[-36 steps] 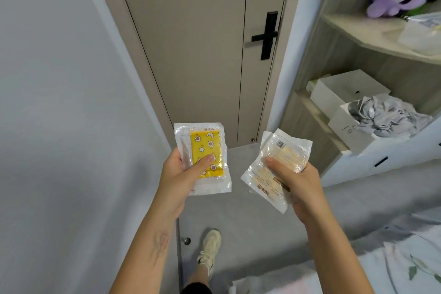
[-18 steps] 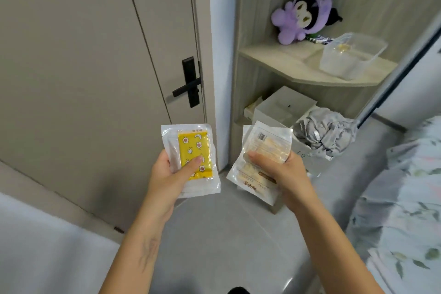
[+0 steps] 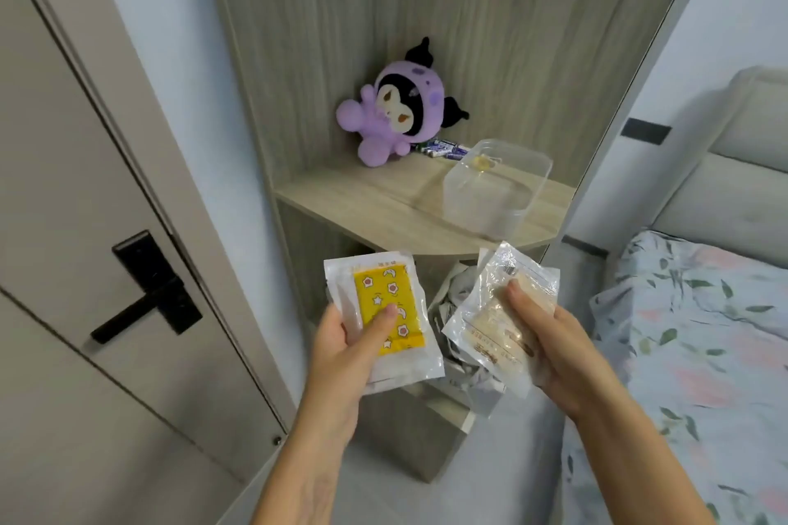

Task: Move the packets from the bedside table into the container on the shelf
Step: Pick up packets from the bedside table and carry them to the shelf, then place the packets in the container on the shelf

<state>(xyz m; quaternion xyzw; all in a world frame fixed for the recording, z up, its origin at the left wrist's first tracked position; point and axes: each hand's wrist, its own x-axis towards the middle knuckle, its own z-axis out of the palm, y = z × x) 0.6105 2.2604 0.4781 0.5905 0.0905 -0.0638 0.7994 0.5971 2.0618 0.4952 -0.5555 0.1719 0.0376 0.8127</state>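
My left hand [image 3: 341,350] grips a clear packet with a yellow star-patterned insert [image 3: 386,303], thumb laid across its front. My right hand [image 3: 550,341] holds a clear packet with a pale beige content [image 3: 490,320], thumb on top. Both packets are held in front of and below the wooden shelf [image 3: 383,200]. A clear plastic container [image 3: 496,188] stands on the right part of that shelf, open at the top, with a small yellowish thing inside. The bedside table is out of view.
A purple plush toy [image 3: 396,115] sits at the shelf's back with several batteries [image 3: 443,149] beside it. A grey crumpled cloth [image 3: 456,303] lies on the lower level. A door with a black handle [image 3: 149,290] is left, a bed with floral bedding [image 3: 690,332] right.
The view has swung right and up from the door to the shelf unit, which is now closer and centred. Both hands still hold their packets in the same way.
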